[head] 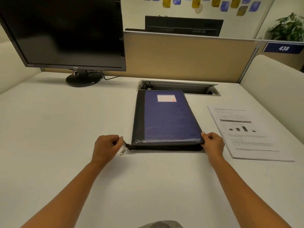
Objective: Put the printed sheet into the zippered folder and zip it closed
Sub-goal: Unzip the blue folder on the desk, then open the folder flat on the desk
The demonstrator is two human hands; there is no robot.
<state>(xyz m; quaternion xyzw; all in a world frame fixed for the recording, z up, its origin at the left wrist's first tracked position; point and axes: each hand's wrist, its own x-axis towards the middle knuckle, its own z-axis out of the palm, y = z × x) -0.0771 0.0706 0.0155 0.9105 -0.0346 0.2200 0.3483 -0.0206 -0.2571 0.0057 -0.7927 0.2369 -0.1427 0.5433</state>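
Observation:
A blue and black zippered folder (166, 119) lies flat and closed on the white desk (65, 120), with a small white label near its far end. My left hand (107, 148) is at its near left corner, fingers curled and pinching the zipper tail, where the silver pull (123, 150) hangs below. My right hand (213, 143) grips the near right corner, thumb on top. The printed sheet (246, 134), with text and a bar chart, lies on the desk to the right of the folder, apart from both hands.
A black monitor (65, 33) on a round stand sits at the back left. An open cable tray (181, 87) is set into the desk just behind the folder. A beige partition (189, 56) closes the back, and low white side walls flank the desk.

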